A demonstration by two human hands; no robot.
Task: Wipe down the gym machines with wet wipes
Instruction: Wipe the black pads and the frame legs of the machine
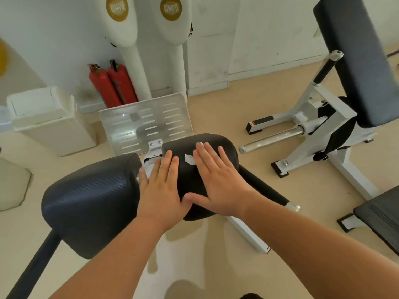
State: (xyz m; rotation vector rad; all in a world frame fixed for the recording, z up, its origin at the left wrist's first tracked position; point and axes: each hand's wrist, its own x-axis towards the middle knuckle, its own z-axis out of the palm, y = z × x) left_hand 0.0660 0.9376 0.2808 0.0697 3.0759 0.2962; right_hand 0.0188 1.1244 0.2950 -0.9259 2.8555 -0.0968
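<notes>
- We see the wet wipe (189, 159) as white scraps showing between and past the fingers, pressed flat on the right-hand black roller pad (194, 169) of the gym machine in the middle of the view
- Our right hand (218, 180) lies flat and spread on top of the wipe — fingers straight, nothing clenched, a white edge peeking out at the fingertips
- Our left hand (160, 186) lies flat and spread on the same pad's left side, its fingertips over the gap and the white bracket (151, 156); the two thumbs touch
- Just left of that gap sits the second black pad (90, 201), on a dark bar running down to the lower left
- Beyond the pads a slotted metal footplate (146, 124) tilts up from the floor (216, 117)
- Behind it — against the wall — stand two red fire extinguishers (114, 85) and, to their left, a white bin (49, 119)
- To the right stands another white-framed machine with a dark back pad (358, 61) and a chrome bar (274, 139)
</notes>
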